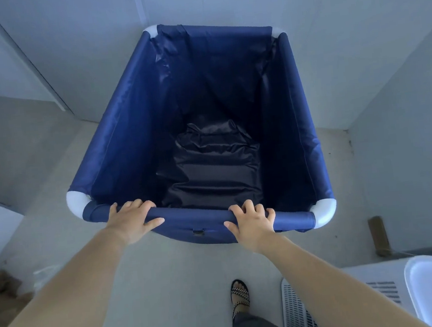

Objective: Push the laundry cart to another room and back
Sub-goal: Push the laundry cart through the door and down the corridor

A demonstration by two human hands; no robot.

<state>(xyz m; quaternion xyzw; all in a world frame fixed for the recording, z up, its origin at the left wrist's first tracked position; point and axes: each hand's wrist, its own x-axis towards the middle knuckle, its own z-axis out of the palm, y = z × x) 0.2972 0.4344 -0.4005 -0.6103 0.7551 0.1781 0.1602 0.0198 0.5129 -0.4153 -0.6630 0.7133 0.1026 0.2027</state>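
On the grey floor, close to the far wall corner, the deep navy-blue fabric laundry cart with white plastic corner joints is seen from above, only a dark crumpled liner lying inside. How much of the trip is done cannot be told: a doorway gap is seen at far left, and pushing through and returning is judged to remain. The near rim bar is gripped by both hands. The left hand is curled over the bar left of centre, the right hand right of centre, forearms extended forward. A sandalled foot is planted behind.
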